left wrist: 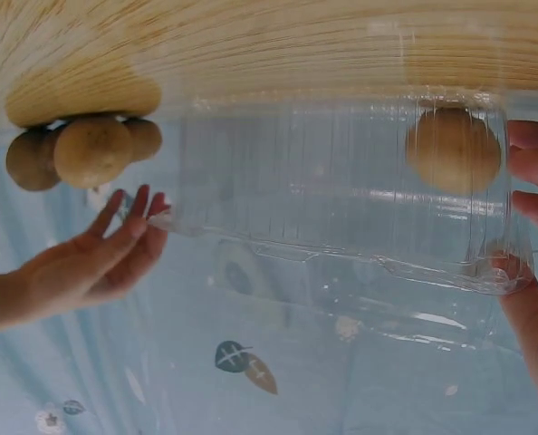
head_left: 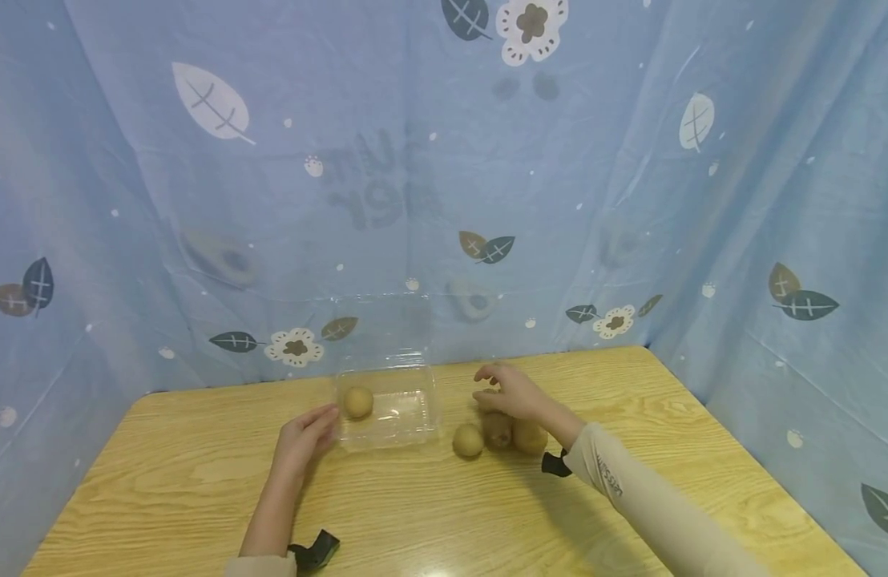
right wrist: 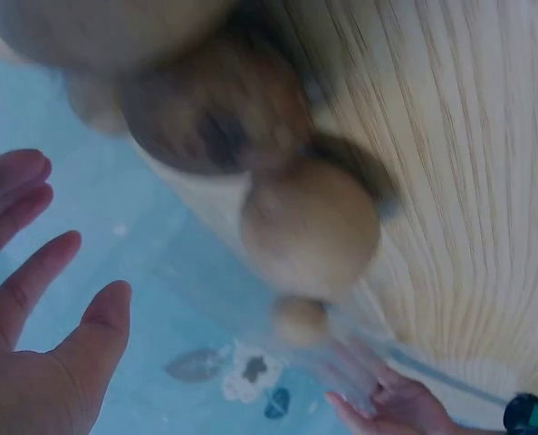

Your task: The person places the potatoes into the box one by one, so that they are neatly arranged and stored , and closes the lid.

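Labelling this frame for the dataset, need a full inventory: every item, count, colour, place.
clear plastic box: 1, transparent, lid open, on the table left of centre near the back edge
kiwi in the box: 1, tan-brown, left end of the box
loose kiwis: at least 3, tan-brown, clustered on the table right of the box; a fourth may sit under the right hand, cannot tell
table: 1, light wood grain
cloth backdrop: 1, pale blue with leaf and flower print, behind and at both sides
wrist straps: 2, black, one per wrist
left hand: fingers touching the box's left end
right hand: fingers spread, over the loose kiwis
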Action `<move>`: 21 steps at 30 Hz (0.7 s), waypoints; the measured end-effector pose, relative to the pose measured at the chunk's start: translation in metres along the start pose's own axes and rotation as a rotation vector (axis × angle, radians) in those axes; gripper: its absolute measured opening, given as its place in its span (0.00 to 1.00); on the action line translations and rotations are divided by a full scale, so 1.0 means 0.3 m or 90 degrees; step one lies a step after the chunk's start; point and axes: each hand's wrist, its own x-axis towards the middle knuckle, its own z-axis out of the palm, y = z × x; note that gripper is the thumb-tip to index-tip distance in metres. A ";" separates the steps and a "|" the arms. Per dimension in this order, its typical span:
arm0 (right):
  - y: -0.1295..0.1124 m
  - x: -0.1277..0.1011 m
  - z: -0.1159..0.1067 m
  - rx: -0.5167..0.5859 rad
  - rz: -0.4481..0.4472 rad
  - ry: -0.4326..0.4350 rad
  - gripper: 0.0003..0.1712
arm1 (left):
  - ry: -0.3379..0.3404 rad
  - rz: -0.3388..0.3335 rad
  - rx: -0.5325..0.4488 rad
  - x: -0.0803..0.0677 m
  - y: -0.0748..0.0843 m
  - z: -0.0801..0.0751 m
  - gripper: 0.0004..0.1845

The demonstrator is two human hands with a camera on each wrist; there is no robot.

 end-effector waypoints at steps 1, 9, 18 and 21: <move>0.012 -0.003 -0.004 -0.009 -0.011 0.002 0.16 | 0.000 -0.001 0.000 0.000 0.001 0.000 0.26; 0.068 -0.010 -0.001 -0.054 -0.029 -0.021 0.16 | -0.007 -0.008 0.000 -0.012 0.000 0.001 0.27; 0.085 0.010 0.028 -0.103 -0.004 -0.053 0.18 | -0.005 -0.012 -0.003 -0.021 -0.002 0.000 0.28; 0.082 0.026 0.033 -0.125 0.015 -0.075 0.18 | -0.007 -0.009 -0.029 -0.016 -0.002 0.001 0.29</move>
